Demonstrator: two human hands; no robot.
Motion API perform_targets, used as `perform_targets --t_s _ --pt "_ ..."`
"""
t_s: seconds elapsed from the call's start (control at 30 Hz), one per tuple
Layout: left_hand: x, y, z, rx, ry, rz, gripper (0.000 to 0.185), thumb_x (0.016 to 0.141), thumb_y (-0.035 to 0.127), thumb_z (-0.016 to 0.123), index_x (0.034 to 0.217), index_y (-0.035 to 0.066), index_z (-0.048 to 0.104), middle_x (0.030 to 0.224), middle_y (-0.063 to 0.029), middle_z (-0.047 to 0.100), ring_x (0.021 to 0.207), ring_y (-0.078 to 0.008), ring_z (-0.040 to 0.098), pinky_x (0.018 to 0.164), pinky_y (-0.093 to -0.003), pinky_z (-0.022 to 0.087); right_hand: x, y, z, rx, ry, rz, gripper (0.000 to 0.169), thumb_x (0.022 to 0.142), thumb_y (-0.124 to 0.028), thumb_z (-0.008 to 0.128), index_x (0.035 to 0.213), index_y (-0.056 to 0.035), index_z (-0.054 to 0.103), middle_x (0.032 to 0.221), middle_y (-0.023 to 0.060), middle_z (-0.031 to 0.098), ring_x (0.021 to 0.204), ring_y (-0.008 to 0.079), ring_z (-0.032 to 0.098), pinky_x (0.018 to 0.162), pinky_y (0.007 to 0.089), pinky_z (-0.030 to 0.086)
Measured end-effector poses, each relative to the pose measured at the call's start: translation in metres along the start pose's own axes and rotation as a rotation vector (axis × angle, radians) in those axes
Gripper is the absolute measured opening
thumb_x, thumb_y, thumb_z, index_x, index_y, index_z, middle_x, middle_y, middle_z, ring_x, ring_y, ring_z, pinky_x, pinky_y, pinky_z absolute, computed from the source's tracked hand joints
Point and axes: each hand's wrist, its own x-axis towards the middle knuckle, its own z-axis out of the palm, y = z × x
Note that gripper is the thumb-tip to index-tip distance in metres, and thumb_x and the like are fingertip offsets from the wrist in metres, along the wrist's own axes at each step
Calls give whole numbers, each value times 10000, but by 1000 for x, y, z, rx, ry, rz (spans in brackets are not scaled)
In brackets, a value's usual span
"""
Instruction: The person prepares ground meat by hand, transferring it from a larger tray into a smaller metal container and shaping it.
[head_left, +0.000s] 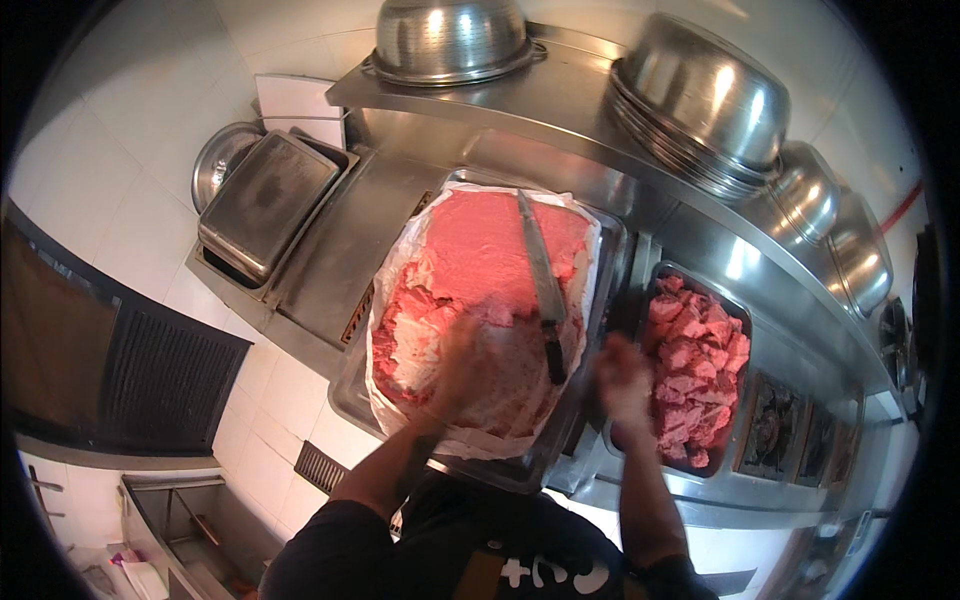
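Observation:
A large slab of pink ground meat (480, 247) lies on white paper (480, 448) in a big metal tray (352, 401). Its near left part is broken up and ragged. My left hand (461, 360), blurred, is over the near part of the meat; its fingers and anything in them are indistinct. Along the right side of the meat rests a long knife (540, 262), handle towards me. My right hand (624, 375), also blurred, is between this tray and a deep metal pan (744, 315) of raw meat chunks (697, 352). Whether it holds anything is unclear.
Above the counter runs a steel shelf (570, 112) with an upturned pot (450, 37) and stacked metal bowls (705, 97). Upturned metal pans (270, 202) sit at the counter's left. Right of the chunks are dark recessed openings (772, 424). A metal basin (187, 517) stands lower left.

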Motion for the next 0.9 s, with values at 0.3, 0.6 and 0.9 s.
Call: perform_targets --t_s 0.3,0.6,0.9 --pt "-4 -58 -126 413 -287 82 603 840 242 725 1398 66 577 1237 -217 606 1211 -445 559 1063 -555 437 77 -90 291 -480 -537 -702 502 966 -204 633 1411 17 562 1453 248 540 1374 424 510 1184 507 402" --pt "-58 -42 -197 238 -1000 21 526 949 531 677 1253 103 699 1214 -168 675 1292 -372 570 1168 -541 377 110 -73 394 -806 -742 -545 682 1016 -432 562 1490 48 463 1475 269 521 1441 466 413 1264 530 240" --pt "-69 -49 -224 271 -967 152 474 846 306 752 1292 169 669 1237 -91 654 1233 -319 605 1167 -496 396 53 -72 387 -315 -797 -742 335 952 -344 640 1120 -78 755 1185 195 676 1160 399 600 1067 501 443"
